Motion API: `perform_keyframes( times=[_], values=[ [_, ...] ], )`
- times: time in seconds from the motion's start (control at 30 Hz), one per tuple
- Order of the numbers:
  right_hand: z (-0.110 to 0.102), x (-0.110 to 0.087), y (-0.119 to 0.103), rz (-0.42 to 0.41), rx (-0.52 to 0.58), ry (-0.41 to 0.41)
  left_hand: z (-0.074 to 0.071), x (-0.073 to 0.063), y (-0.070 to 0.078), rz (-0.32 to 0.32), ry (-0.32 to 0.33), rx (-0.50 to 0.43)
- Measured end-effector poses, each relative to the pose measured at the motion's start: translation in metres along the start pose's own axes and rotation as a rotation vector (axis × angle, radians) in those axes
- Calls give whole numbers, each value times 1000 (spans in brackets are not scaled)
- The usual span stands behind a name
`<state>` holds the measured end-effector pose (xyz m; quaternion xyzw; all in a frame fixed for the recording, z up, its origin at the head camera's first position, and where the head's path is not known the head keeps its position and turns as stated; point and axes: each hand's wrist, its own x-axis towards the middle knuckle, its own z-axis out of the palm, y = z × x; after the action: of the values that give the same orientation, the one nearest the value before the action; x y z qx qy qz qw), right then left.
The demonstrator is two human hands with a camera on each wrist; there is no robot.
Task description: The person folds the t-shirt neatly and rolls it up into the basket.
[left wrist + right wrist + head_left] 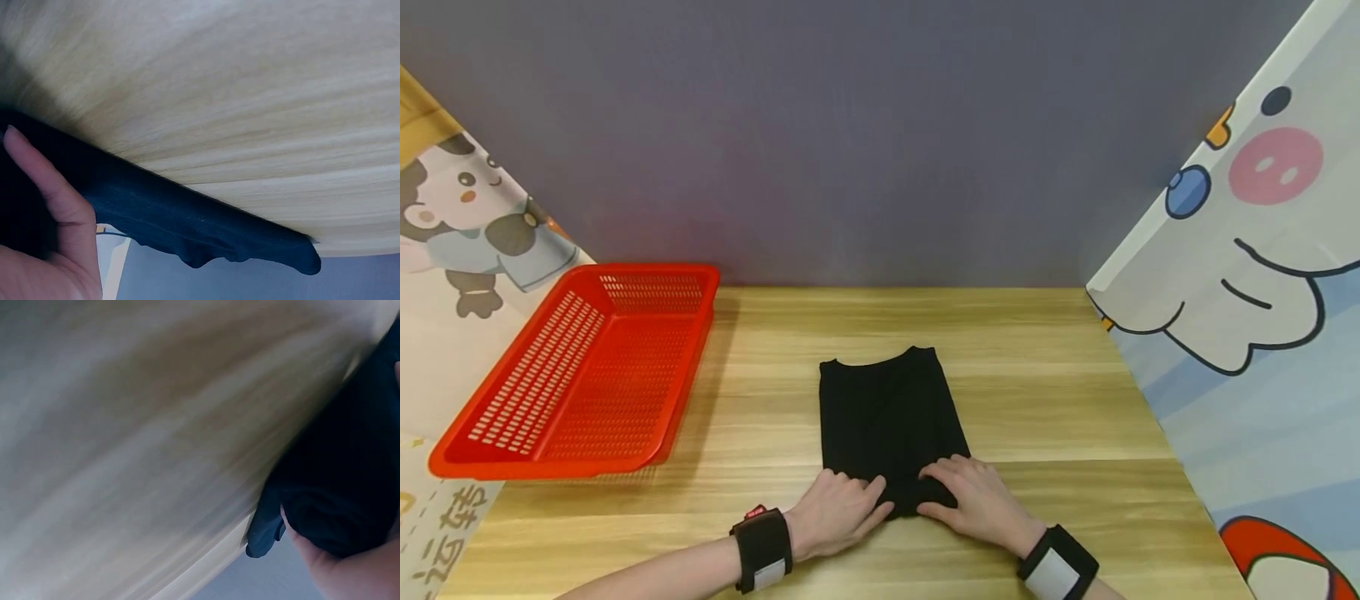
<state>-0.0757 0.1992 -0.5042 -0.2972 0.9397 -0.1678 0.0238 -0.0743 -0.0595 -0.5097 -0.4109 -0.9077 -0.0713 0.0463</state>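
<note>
A black garment (891, 408) lies on the wooden table in the head view, narrow, with a curved edge at its far end. Its near end is bunched into a thick roll. My left hand (835, 512) grips the left end of that roll, thumb pointing inward. At the right end, my right hand (977, 500) holds the roll with fingers over the top and thumb on the near side. The right wrist view shows the coiled end of the cloth (337, 487) against the thumb. In the left wrist view, my thumb (62, 200) presses along the dark fabric.
A red plastic basket (673, 400) with slotted sides stands on the left of the table (1037, 375). A grey panel (880, 150) rises behind. Boards with cartoon prints flank the table, one with a pig (1195, 275) on the right.
</note>
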Motion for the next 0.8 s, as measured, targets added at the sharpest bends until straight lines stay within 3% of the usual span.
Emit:
perform_keyframes(
  times=[0.33,0.57,0.8],
  values=[
    [1,-1,0,0,11,4,-1,0,1,-13,14,-28],
    [0,-2,1,-78,-15,28,0,0,-1,-29,-15,-25],
    [-1,2,3,-66,-17,-24,2,-3,-5,77,50,79]
  ],
)
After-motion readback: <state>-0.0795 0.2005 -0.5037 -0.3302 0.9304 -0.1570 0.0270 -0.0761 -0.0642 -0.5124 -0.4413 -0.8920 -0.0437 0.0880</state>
